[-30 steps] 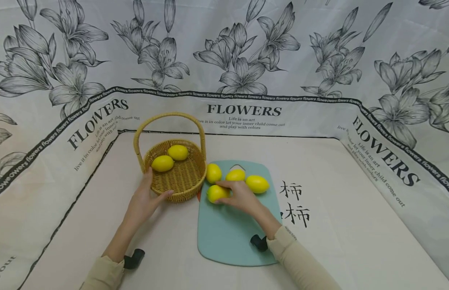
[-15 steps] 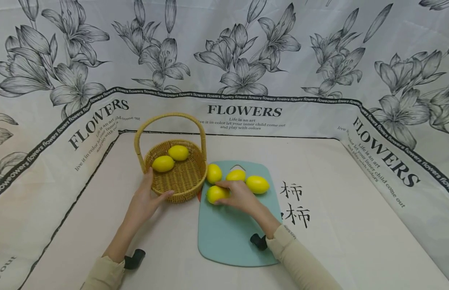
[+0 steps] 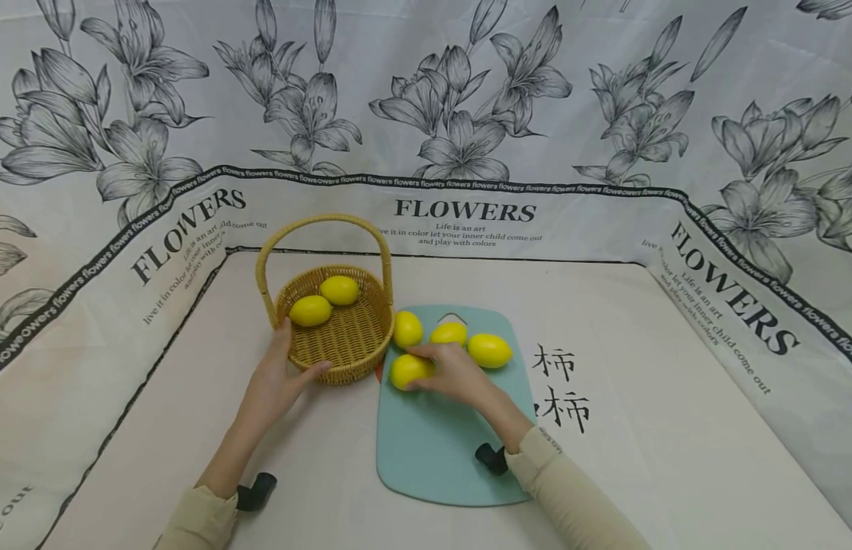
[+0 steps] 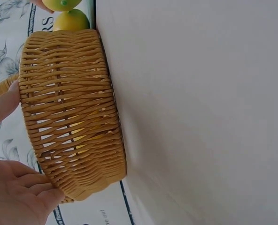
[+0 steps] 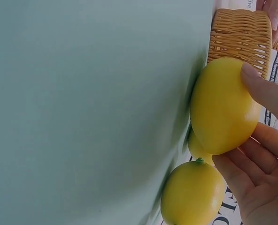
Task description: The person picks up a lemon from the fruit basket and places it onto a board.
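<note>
A round wicker basket with a tall arched handle stands on the left of the table, two yellow lemons inside it. My left hand holds its near left side; in the left wrist view the thumb lies at the rim and the fingers against the woven wall. Between thumb and fingers, my right hand pinches a lemon low over the light-blue cutting board. Whether that lemon touches the board is hard to tell. Just beyond lie three more lemons, one partly behind the right hand.
The board's far left edge lies close beside the basket. A pale cloth with printed characters covers the table. Flower-printed fabric rises at the back and both sides. Each wrist carries a small black device.
The lemon in my right hand has turned and shifted slightly left and nearer; its green stem tip no longer shows in the head view. My left hand and the basket stay put.
</note>
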Demonstrator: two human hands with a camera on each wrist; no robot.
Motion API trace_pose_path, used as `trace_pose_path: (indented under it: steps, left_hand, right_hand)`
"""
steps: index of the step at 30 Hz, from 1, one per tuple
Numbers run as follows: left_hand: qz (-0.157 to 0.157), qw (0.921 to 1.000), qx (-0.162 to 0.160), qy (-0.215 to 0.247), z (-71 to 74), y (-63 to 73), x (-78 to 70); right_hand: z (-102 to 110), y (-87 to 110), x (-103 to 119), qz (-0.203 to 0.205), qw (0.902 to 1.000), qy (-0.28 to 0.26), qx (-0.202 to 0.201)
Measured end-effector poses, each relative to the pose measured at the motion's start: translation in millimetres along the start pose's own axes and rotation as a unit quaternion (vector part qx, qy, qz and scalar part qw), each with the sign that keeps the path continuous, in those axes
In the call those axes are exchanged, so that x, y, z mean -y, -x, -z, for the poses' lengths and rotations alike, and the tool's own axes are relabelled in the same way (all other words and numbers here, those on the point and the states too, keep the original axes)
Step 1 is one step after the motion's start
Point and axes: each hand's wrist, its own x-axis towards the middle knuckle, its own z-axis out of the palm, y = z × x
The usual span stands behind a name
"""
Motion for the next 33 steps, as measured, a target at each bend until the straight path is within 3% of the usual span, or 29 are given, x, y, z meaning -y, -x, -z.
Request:
trace_pose_path:
  steps: [16,24,33]
  left_hand:
    - [0.004,1.0,-0.001,-0.005,0.7,-0.3,0.9]
    - [0.006,1.0,-0.001,-0.004,-0.1,-1.5,1.4]
    - [0.004,1.0,-0.004,-0.003,-0.3,-0.1,-0.1]
  right_hand:
    - [2,-1.2,2,-0.001,1.0,0.003,0.004]
    - [6,-5.6,5,-0.012,0.9994,-0.031,0.008]
    - [8,-11.5,10,-0.006,0.9992,-0.037,-0.012]
